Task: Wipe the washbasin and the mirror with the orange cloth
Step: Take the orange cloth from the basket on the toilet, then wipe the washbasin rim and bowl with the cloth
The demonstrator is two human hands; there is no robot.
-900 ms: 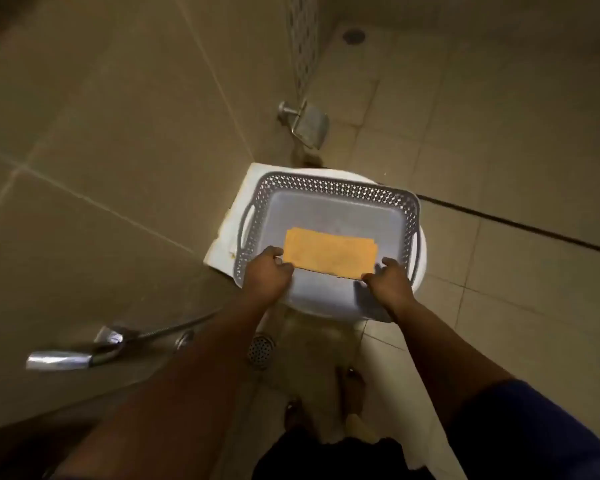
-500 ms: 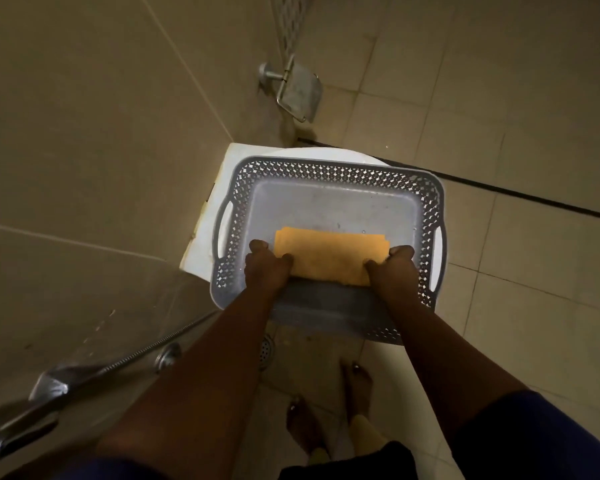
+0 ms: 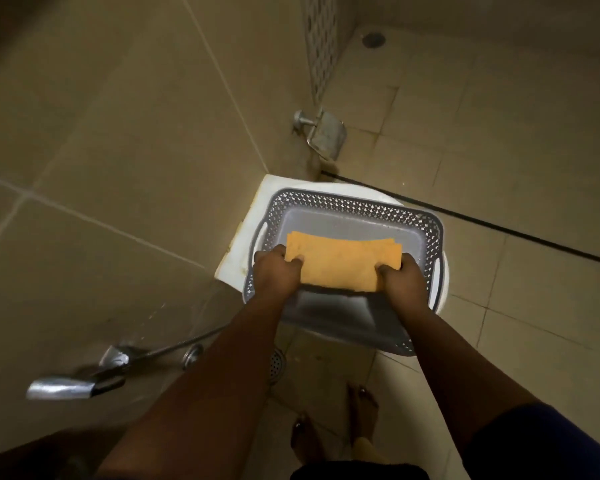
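The orange cloth is a folded rectangle held flat just above the floor of a grey perforated basket. My left hand pinches the cloth's left end and my right hand pinches its right end. The cloth casts a shadow on the basket floor below it. The basket sits on a closed white toilet lid. No washbasin or mirror is in view.
A tiled wall fills the left, with a metal toilet-roll holder above the basket. A chrome hand spray and hose hang at lower left. A floor drain lies near my bare feet.
Both hands moved from the cloth's ends lying in the basket to pinching them, and the cloth has risen off the basket floor toward me. The camera view shifted.
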